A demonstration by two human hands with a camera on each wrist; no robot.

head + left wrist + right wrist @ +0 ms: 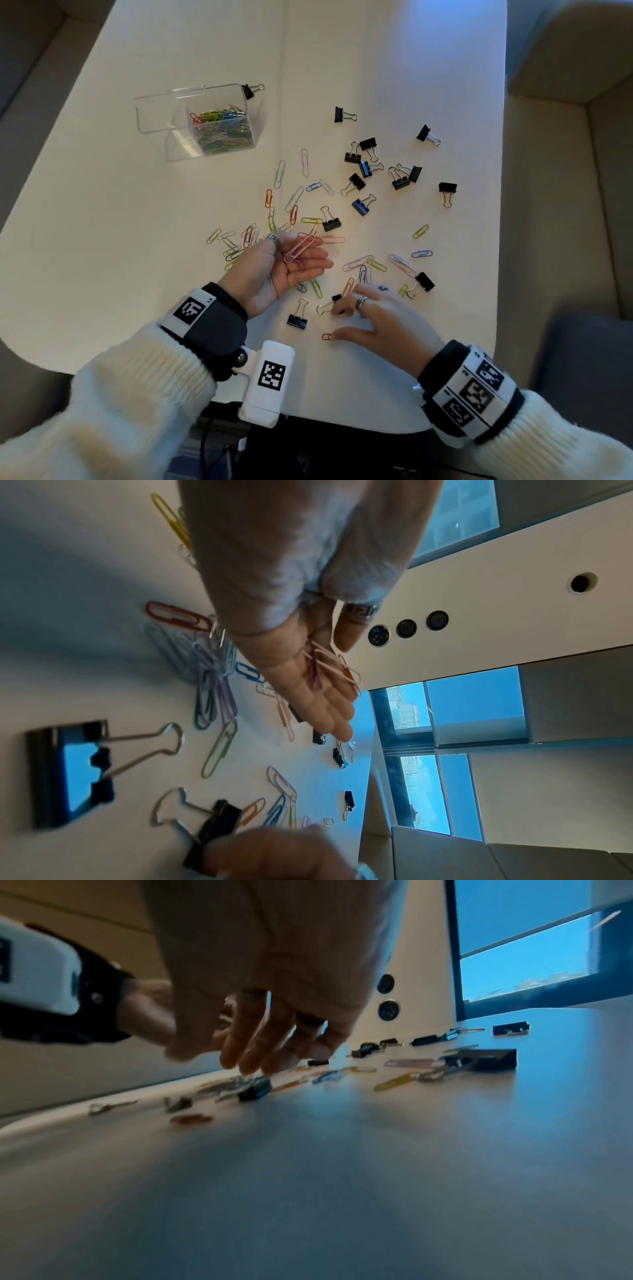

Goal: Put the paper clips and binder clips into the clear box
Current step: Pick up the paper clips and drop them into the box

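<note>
The clear box [150, 113] stands at the back left, with several coloured paper clips [219, 126] in its right compartment. My left hand [298, 265] is palm up above the table, fingers nearly straight, and pink paper clips [299, 248] lie loose across them; the left wrist view shows these clips [334, 666] on the fingers, thumb apart. My right hand [356, 318] hovers low, fingers spread, fingertips [246, 1066] touching a black binder clip [336, 298] [255, 1091]. Its thumb lies beside a red paper clip [327, 336]. Many paper clips and binder clips are scattered on the white table [137, 274].
A binder clip [251, 90] sits at the box's far right corner. A group of black binder clips [376, 164] lies at the back right, and another one [297, 320] lies between my hands. Beige seating [565, 171] surrounds the table.
</note>
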